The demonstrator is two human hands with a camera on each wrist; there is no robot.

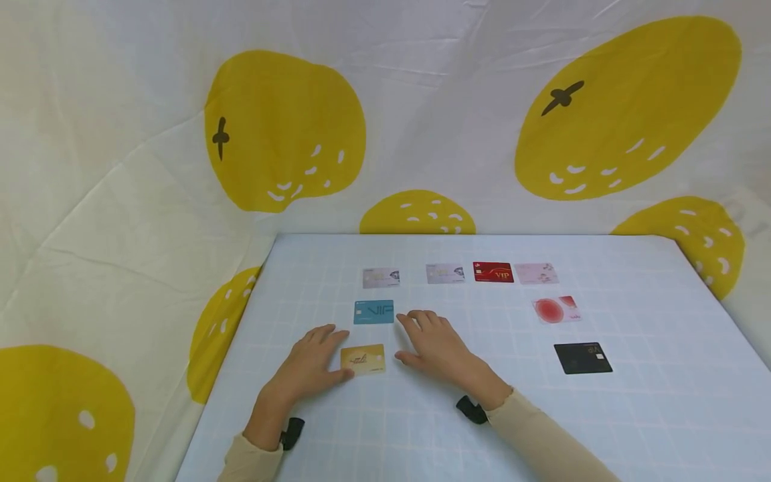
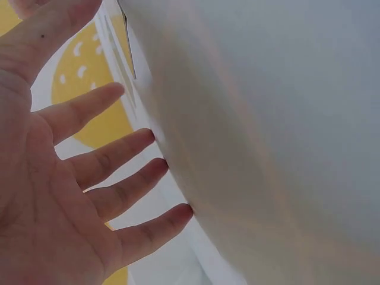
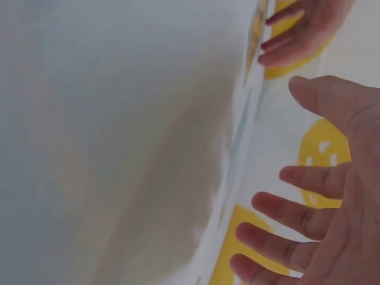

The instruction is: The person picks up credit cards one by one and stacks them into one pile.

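A gold card (image 1: 363,360) lies flat on the table between the two hands. Spread fingers mark my left hand (image 1: 308,367), whose thumb tip is at the card's lower left corner; whether it presses there I cannot tell. In the left wrist view, several fingertips (image 2: 181,214) of that hand meet the tabletop. My right hand (image 1: 438,349) hovers or rests just right of the gold card, fingers parted and holding nothing. Beyond the gold card lies a blue VIP card (image 1: 373,312), close to the right hand's index fingertip. The right wrist view shows the gold card (image 3: 255,44) edge-on.
Along the back lie two grey-lilac cards (image 1: 381,278), a red VIP card (image 1: 493,272) and a pale pink card (image 1: 537,273). To the right are a white card with red circles (image 1: 557,309) and a black card (image 1: 582,358). Fruit-print cloth (image 1: 421,134) hangs behind the table.
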